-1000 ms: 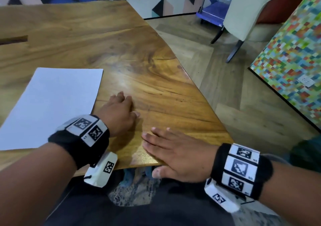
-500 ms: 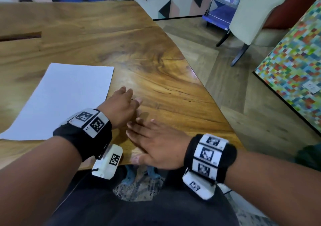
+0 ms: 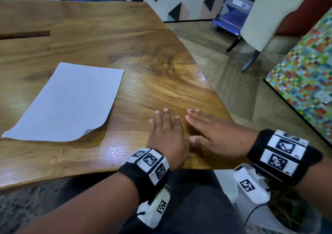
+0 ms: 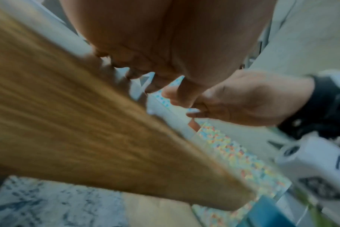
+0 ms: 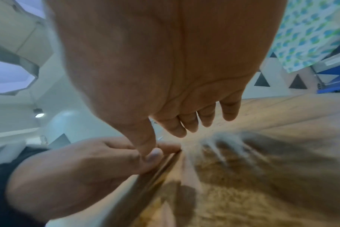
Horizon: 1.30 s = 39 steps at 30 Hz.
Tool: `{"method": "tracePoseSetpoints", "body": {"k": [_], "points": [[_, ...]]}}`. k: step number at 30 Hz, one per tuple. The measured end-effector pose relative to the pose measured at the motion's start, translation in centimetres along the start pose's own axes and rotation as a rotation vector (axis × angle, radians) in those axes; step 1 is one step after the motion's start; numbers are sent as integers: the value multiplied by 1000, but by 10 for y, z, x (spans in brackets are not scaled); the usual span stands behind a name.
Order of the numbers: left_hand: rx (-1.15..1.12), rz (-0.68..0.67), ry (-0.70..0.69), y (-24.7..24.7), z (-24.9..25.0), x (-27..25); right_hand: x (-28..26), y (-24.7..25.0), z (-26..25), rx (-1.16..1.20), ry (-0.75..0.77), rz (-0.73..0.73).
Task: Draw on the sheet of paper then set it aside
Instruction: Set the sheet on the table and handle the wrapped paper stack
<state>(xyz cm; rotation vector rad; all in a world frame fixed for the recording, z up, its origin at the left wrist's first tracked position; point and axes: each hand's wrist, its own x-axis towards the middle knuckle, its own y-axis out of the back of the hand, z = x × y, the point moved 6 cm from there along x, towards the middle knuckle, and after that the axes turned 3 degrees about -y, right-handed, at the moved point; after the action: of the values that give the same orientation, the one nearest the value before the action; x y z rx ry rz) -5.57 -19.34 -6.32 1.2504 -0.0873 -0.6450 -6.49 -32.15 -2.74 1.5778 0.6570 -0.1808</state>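
No pen shows anywhere on the table, so drawing may stall until one is found. The paper's near corner curls up and could crease if dragged. The paper lies flat, blank, left of both hands and apart from them. The left hand and right hand rest flat, fingers straight, grasping nothing.
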Motion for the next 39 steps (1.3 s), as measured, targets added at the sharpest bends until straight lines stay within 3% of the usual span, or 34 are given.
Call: {"method": "tracePoseSetpoints", "body": {"k": [3,4,6,8,12,15,17,20,23,26,28,32,39], "points": [[-68,38,-216,6,9,-9,-5,1,22,56,-29,35],[-52,73,-195,10,1,-11,-7,1,27,60,-39,37],[13,114,8,18,-28,-10,-10,-1,30,68,-58,30],[74,65,150,16,-45,-11,-13,-3,21,52,-52,19],[139,-53,-68,1,-19,-12,-21,-13,-17,-141,76,90],[65,49,-140,17,-24,-6,-31,-24,-32,-186,123,78],[40,143,-26,35,-43,4,-35,-32,-41,-226,211,27],[64,64,190,50,-69,23,-32,-42,-41,-261,321,-66],[111,-61,159,47,-62,32,-20,-34,-6,-248,207,-76],[108,-155,-15,40,-32,29,-12,-13,36,-182,-5,-38],[85,-192,-87,40,-18,31,-15,-9,32,-188,23,-33],[118,-70,-26,48,-25,54,-29,-26,1,-238,235,-98],[256,-86,41,50,-22,86,-29,-16,83,20,-14,10]]}}
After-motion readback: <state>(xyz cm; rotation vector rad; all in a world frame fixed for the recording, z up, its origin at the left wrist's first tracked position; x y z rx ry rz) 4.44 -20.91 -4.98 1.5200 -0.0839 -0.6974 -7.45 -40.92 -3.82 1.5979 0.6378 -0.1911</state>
